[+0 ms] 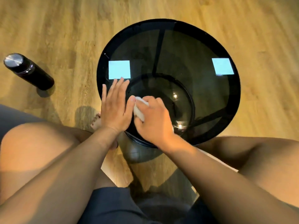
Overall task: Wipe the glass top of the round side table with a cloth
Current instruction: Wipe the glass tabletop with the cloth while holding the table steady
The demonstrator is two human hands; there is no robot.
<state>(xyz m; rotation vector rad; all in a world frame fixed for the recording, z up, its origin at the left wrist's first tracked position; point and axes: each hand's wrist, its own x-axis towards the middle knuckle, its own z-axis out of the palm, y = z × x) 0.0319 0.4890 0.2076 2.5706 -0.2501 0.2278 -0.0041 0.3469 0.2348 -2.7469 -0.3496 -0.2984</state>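
The round side table [210, 46] has a dark tinted glass top in a black rim, standing right in front of me. My left hand [115, 105] lies flat on the glass near its left edge, fingers straight and spread. My right hand [154, 118] is curled over a small white cloth [139, 109] and holds it down on the glass near the front left part. Most of the cloth is hidden under the fingers. The thumb of my left hand touches the cloth's edge.
A dark cylindrical bottle [30, 72] with a metal lid stands on the wooden floor to the left of the table. My bare knees flank the table's near edge, and a foot [96, 122] shows on the floor below the left hand. Two bright square reflections lie on the glass.
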